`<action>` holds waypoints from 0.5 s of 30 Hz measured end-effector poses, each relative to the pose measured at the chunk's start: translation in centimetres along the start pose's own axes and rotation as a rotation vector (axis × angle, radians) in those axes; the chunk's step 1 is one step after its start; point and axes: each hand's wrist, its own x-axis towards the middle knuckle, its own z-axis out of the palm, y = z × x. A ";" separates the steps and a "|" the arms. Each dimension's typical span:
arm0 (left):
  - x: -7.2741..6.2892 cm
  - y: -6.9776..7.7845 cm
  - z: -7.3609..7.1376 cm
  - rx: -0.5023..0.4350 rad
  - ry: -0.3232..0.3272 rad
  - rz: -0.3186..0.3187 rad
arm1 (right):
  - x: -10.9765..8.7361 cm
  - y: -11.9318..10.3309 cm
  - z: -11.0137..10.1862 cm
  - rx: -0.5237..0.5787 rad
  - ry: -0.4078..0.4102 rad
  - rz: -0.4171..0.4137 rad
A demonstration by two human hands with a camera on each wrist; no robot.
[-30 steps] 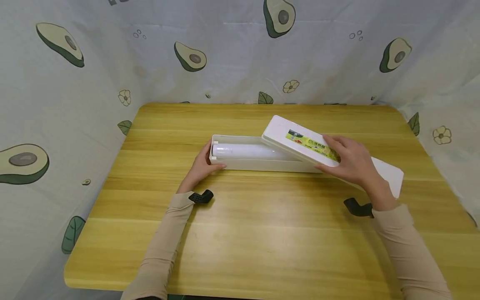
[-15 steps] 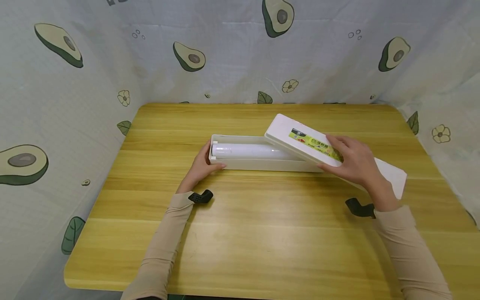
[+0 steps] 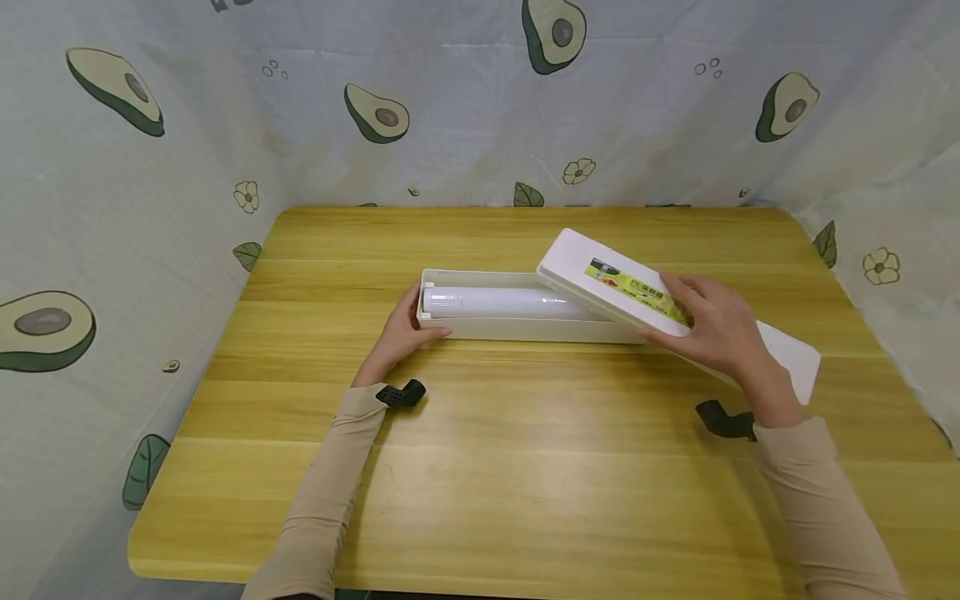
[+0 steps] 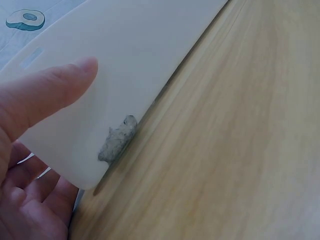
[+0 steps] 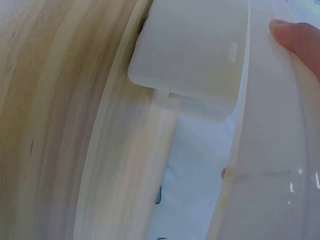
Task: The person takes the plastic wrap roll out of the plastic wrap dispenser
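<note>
A long white cling film box [image 3: 525,331] lies across the table, its top off at the left, showing the roll of cling film [image 3: 495,302] inside. My left hand [image 3: 397,337] grips the box's left end, thumb against the front wall and fingers behind. Close up in the left wrist view, a grey patch [image 4: 119,140] marks the lower edge of that wall. With my right hand [image 3: 716,329] I hold the white lid [image 3: 573,254] by its long sides. It slants over the box's right part, hiding it, and bears a yellow-green label [image 3: 633,290].
The wooden table [image 3: 480,467] has rounded corners and stretches in front of the box and to both sides. Behind and beside it hangs a pale curtain [image 3: 465,108] printed with avocados. A black wrist mount [image 3: 401,393] sticks out from the left sleeve.
My right hand has shifted the lid slightly rightward, baring a little more of the roll. The left hand and the box have stayed in place.
</note>
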 end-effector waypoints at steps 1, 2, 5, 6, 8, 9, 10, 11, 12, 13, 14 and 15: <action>0.0 0.0 0.0 0.004 0.000 0.006 | 0.0 0.0 0.0 -0.001 -0.005 0.007; 0.0 0.0 0.0 0.006 0.000 0.012 | -0.1 0.1 -0.1 -0.003 -0.008 0.012; 0.0 -0.1 0.0 0.011 0.000 0.025 | -0.2 0.1 -0.1 -0.007 -0.019 0.027; 0.0 0.0 0.0 0.012 0.001 0.025 | -0.3 0.2 -0.2 -0.008 -0.020 0.031; 0.0 0.0 0.1 0.014 0.003 0.019 | -0.3 0.2 -0.2 -0.005 -0.018 0.035; 0.0 0.1 0.1 0.017 0.003 0.016 | -0.3 0.3 -0.2 -0.004 -0.018 0.037; -0.1 0.2 0.1 0.018 0.004 0.010 | -0.4 0.3 -0.2 -0.003 -0.015 0.037; -0.1 0.3 0.1 0.012 0.005 0.002 | -0.4 0.4 -0.2 -0.003 -0.010 0.035; -0.3 0.6 0.1 0.009 0.004 0.000 | -0.4 0.4 -0.2 -0.002 -0.008 0.035; -0.4 0.9 0.2 0.002 0.002 -0.005 | -0.4 0.5 -0.3 -0.001 -0.005 0.035; -0.5 1.3 0.2 -0.002 0.000 -0.008 | -0.4 0.5 -0.3 -0.001 -0.001 0.034; -0.6 1.6 0.2 -0.009 -0.002 -0.011 | -0.5 0.6 -0.3 0.000 0.000 0.036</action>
